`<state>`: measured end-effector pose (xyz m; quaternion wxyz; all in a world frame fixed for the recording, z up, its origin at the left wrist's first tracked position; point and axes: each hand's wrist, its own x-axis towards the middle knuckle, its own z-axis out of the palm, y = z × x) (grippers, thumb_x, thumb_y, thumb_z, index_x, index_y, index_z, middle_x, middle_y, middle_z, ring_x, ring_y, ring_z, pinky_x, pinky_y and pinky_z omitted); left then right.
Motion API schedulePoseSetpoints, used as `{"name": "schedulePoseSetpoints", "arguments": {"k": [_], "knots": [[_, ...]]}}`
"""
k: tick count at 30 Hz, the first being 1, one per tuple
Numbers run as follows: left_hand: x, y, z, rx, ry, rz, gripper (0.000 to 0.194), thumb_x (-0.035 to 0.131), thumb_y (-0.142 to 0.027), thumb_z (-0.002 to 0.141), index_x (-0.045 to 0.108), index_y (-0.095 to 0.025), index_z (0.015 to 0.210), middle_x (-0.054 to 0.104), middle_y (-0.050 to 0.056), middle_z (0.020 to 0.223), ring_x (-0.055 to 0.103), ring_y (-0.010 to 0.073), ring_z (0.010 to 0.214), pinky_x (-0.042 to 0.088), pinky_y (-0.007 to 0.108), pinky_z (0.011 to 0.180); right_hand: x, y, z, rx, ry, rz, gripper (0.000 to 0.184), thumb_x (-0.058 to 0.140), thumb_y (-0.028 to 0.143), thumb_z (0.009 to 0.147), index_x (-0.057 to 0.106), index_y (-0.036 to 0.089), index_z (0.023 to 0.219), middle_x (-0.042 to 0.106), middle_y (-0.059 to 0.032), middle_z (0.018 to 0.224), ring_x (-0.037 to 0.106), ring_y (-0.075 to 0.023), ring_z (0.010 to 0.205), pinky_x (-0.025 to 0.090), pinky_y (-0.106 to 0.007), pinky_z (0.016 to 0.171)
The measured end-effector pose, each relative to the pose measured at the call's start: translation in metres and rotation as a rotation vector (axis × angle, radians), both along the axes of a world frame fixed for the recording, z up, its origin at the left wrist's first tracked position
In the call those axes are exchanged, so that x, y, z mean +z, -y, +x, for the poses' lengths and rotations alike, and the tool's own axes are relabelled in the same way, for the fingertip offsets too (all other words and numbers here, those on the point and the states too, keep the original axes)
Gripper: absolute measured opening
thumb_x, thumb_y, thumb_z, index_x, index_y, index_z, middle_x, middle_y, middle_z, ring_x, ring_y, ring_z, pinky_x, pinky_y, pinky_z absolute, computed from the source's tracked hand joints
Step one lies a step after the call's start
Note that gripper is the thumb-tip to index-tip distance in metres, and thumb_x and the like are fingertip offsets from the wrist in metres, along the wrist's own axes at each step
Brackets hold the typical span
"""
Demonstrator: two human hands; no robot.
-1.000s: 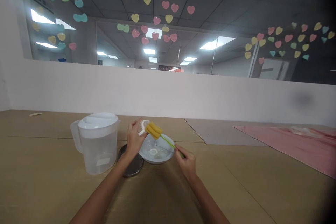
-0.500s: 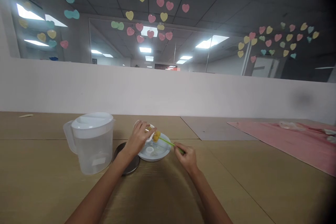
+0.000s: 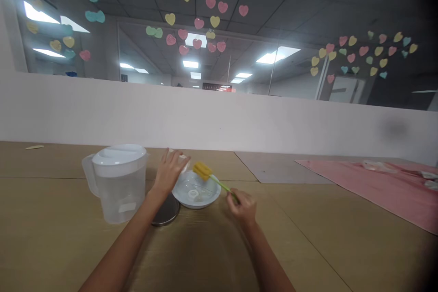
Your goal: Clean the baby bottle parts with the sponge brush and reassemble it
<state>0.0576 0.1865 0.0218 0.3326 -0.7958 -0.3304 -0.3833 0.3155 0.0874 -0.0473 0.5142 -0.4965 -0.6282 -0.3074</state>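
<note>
In the head view, your right hand pinches the green handle of a sponge bottle brush, its yellow head above a white bowl holding a white ring. Your left hand touches a white piece; whether it grips, the view can't tell. A lidded plastic pitcher stands nearby.

Plastic jug w/ white lid on tan table, pink sheet far right, paper hearts on glass.

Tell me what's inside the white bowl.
A small white ring lies in the white bowl, with clear liquid or just glare around it, too faint to tell. The yellow sponge brush covers part of the far rim.
</note>
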Motion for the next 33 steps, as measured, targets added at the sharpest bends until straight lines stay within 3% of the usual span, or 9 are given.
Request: {"name": "schedulePoseSetpoints", "arguments": {"k": [3,6,9,12,19,24,29,33], "knots": [[-0.007,-0.002,-0.006,0.029,-0.024,-0.056,0.041,0.046,-0.004,0.081,0.062,-0.024,0.113,0.057,0.012,0.112,0.050,0.0253,0.112,0.028,0.052,0.105,-0.004,0.002,0.019,-0.325,-0.299,-0.101,0.037,0.041,0.036,0.085,0.068,0.014,0.074,0.060,-0.0045,0.052,0.052,-0.0128,0.046,0.035,-0.021,0.049],[-0.012,-0.002,-0.002,0.007,0.043,-0.184,0.043,0.052,-0.004,0.077,0.061,-0.026,0.114,0.058,0.010,0.109,0.054,0.0243,0.106,0.035,0.048,0.101,-0.003,0.001,0.019,-0.575,-0.439,-0.415,0.035,0.038,0.034,0.087,0.068,0.015,0.087,0.065,-0.0078,0.064,0.058,-0.0171,0.056,0.033,-0.023,0.052],[-0.013,0.001,0.005,-0.025,0.277,-0.407,0.050,0.064,-0.018,0.073,0.055,-0.025,0.122,0.057,0.010,0.110,0.059,0.0240,0.094,0.047,0.039,0.084,0.000,-0.001,0.007,-0.587,-0.357,-0.735,0.033,0.037,0.030,0.089,0.067,0.017,0.092,0.069,-0.0103,0.076,0.063,-0.0197,0.067,0.037,-0.024,0.056],[-0.017,0.008,0.005,-0.107,0.551,-0.573,0.061,0.068,-0.033,0.072,0.048,-0.021,0.128,0.058,0.011,0.112,0.061,0.0250,0.094,0.050,0.037,0.078,0.000,-0.004,-0.002,-0.578,-0.311,-0.902,0.034,0.036,0.029,0.089,0.068,0.018,0.094,0.069,-0.0129,0.084,0.065,-0.0231,0.075,0.041,-0.027,0.061],[-0.053,0.037,-0.019,-0.193,0.912,-0.608,0.064,0.066,-0.044,0.073,0.043,-0.020,0.128,0.062,0.011,0.114,0.059,0.0258,0.104,0.048,0.039,0.085,-0.002,-0.009,0.000,-0.569,-0.314,-0.988,0.035,0.036,0.030,0.089,0.068,0.016,0.095,0.069,-0.0136,0.089,0.065,-0.0250,0.082,0.046,-0.031,0.066],[-0.061,0.063,-0.020,-0.248,1.034,-0.485,0.066,0.065,-0.048,0.072,0.042,-0.019,0.126,0.060,0.010,0.115,0.059,0.0242,0.105,0.049,0.036,0.086,-0.002,-0.007,-0.001,-0.546,-0.284,-0.988,0.034,0.038,0.030,0.087,0.068,0.015,0.092,0.068,-0.0124,0.084,0.065,-0.0231,0.079,0.046,-0.029,0.065],[-0.079,0.089,-0.004,-0.460,0.804,-0.550,0.067,0.067,-0.049,0.070,0.042,-0.017,0.123,0.061,0.012,0.114,0.060,0.0249,0.104,0.050,0.036,0.087,-0.005,-0.006,-0.001,-0.521,-0.242,-0.941,0.033,0.039,0.026,0.086,0.069,0.013,0.085,0.068,-0.0141,0.086,0.065,-0.0244,0.078,0.046,-0.030,0.063],[-0.097,0.099,0.006,-0.515,0.554,-0.558,0.066,0.069,-0.049,0.068,0.045,-0.019,0.122,0.061,0.013,0.114,0.060,0.0252,0.103,0.049,0.037,0.088,-0.005,-0.006,-0.002,-0.510,-0.220,-0.946,0.033,0.039,0.026,0.086,0.069,0.013,0.084,0.067,-0.0140,0.089,0.064,-0.0237,0.080,0.046,-0.030,0.063]]}}
